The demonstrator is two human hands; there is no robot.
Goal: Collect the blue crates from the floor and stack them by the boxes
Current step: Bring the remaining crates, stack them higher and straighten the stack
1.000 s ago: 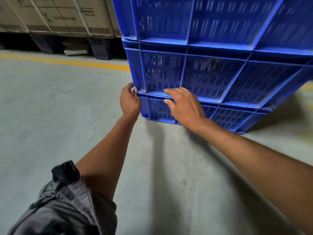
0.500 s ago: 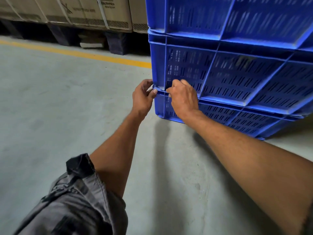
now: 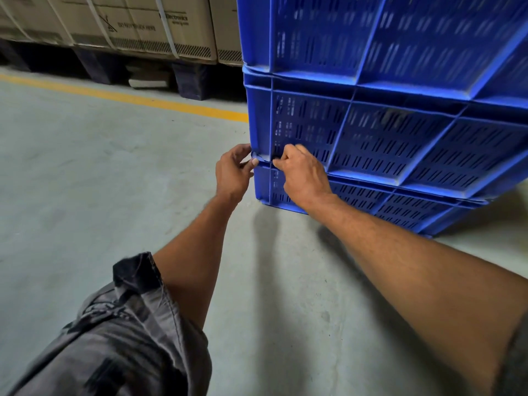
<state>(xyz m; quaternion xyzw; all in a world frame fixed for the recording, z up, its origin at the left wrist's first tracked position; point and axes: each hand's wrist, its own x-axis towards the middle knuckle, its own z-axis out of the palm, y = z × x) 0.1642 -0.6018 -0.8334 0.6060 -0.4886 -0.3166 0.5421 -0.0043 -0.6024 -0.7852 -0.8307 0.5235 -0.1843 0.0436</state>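
Note:
Three slotted blue crates stand nested in a stack on the concrete floor at the right: a bottom crate (image 3: 371,201), a middle crate (image 3: 385,138) and a top crate (image 3: 400,35) cut off by the frame. My left hand (image 3: 233,171) pinches the near left corner of the stack at the seam between the bottom and middle crates. My right hand (image 3: 303,174) curls its fingers into the same seam just to the right, on the front face. The stack's top and right side are out of view.
Strapped cardboard boxes (image 3: 137,27) sit on dark pallets (image 3: 188,81) along the back left, behind a yellow floor line (image 3: 128,97). Bare grey concrete floor (image 3: 100,172) spreads to the left and front. My grey sleeve (image 3: 123,338) fills the lower left.
My right hand slid left from the flat front face to the corner and curled its fingers into the seam. My left hand turned to pinch the corner rim. The view drew closer.

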